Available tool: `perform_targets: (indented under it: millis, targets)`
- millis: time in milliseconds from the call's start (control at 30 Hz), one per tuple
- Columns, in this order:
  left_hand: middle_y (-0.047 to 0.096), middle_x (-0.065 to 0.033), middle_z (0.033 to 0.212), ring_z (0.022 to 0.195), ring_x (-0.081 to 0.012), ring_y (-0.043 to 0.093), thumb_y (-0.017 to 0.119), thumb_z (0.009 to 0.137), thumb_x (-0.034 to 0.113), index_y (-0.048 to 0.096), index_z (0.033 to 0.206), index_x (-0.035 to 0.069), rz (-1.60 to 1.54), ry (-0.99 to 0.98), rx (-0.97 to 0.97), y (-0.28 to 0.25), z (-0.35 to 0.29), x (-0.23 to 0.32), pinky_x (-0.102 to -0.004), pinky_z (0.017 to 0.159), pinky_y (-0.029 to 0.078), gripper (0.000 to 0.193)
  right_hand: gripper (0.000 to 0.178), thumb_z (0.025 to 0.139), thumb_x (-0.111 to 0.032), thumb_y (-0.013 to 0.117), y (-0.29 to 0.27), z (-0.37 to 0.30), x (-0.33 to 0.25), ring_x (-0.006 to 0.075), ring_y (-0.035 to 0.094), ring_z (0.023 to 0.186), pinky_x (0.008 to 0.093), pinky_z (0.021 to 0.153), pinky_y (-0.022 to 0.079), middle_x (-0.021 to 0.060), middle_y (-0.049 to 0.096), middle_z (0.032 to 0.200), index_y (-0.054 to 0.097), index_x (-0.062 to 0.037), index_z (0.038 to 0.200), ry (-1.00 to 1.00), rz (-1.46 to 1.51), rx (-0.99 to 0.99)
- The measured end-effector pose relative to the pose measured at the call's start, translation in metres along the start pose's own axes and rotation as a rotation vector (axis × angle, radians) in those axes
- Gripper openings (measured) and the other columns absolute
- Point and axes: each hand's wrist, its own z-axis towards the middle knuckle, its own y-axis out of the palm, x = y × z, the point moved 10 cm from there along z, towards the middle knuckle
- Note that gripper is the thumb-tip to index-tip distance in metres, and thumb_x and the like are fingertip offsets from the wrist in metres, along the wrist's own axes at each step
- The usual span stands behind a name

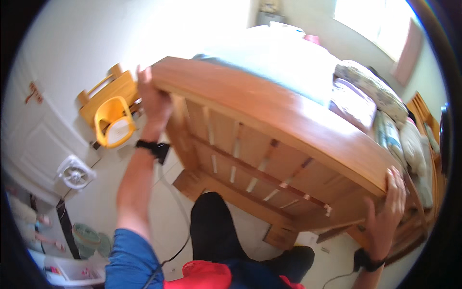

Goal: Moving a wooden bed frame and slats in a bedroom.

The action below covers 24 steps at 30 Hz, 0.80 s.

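- Your knee rests on the pale tiled floor (168, 216), just before the wooden footboard (269, 144).
- Your right hand (387, 207) clamps its right corner; your left hand (153, 98) grips its left corner.
- Beyond it lie the mattress (284, 58), pillows (380, 101) and a yellow child's chair (114, 121).

A blue short sleeve (127, 255) covers the left upper arm. Black wristbands (147, 144) sit on both wrists. Black trousers (211, 226) show below the wooden bed frame (269, 120), beside red fabric (204, 275).

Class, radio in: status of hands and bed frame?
Left hand and right hand grip wooden footboard corners. Yellow child's chair stands left, near the frame.
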Motion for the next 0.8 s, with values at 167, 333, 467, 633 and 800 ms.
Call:
perform_targets:
  millis: [167, 333, 467, 633, 800]
  targets:
    - [0.068, -0.0238, 0.144, 0.145, -0.0434, 0.056, 0.063, 0.083, -0.007, 0.067, 0.140, 0.000, -0.130, 0.158, -0.234, -0.037, 0.018, -0.028, -0.0541, 0.126, 0.042, 0.058, 0.081, 0.090, -0.038, 0.084, 0.003, 0.006, 0.026, 0.0457, 0.054, 0.148, 0.0562, 0.129, 0.036, 0.0249, 0.060, 0.157, 0.056, 0.0020, 0.154, 0.020, 0.042, -0.125]
    - [0.071, -0.0211, 0.143, 0.144, -0.0411, 0.059, 0.061, 0.082, -0.002, 0.069, 0.140, 0.002, -0.393, 0.279, -0.571, -0.054, 0.043, 0.117, -0.0514, 0.126, 0.043, 0.058, 0.083, 0.082, -0.028, 0.090, 0.014, -0.004, 0.036, 0.0460, 0.056, 0.147, 0.0552, 0.128, 0.038, 0.0279, 0.060, 0.156, 0.058, 0.0051, 0.151, 0.101, 0.047, -0.060]
    - [0.066, -0.0200, 0.152, 0.150, -0.0395, 0.054, 0.067, 0.091, 0.009, 0.068, 0.145, 0.001, -0.715, 0.412, -0.876, -0.069, 0.035, 0.220, -0.0490, 0.129, 0.039, 0.055, 0.081, 0.081, -0.029, 0.091, 0.006, 0.021, -0.030, 0.0465, 0.057, 0.145, 0.0563, 0.126, 0.040, 0.0281, 0.063, 0.152, 0.060, 0.0057, 0.147, -0.087, 0.139, 0.032]
    - [0.060, -0.0228, 0.159, 0.155, -0.0378, 0.049, 0.063, 0.108, 0.044, 0.063, 0.153, 0.001, -0.714, 0.511, -0.999, -0.059, 0.026, 0.315, -0.0481, 0.131, 0.034, 0.062, 0.083, 0.086, -0.046, 0.088, 0.007, 0.039, -0.062, 0.0467, 0.056, 0.146, 0.0565, 0.125, 0.041, 0.0276, 0.064, 0.150, 0.061, 0.0054, 0.146, -0.259, 0.335, 0.004]
    - [0.051, -0.0246, 0.168, 0.162, -0.0372, 0.040, 0.048, 0.116, 0.060, 0.056, 0.157, -0.004, -0.628, 0.279, -1.181, -0.021, 0.029, 0.249, -0.0446, 0.135, 0.028, 0.077, 0.102, 0.090, -0.066, 0.078, 0.014, 0.023, 0.005, 0.0478, 0.047, 0.154, 0.0531, 0.130, 0.035, 0.0353, 0.053, 0.161, 0.054, 0.0094, 0.156, -0.030, 0.082, -0.244]
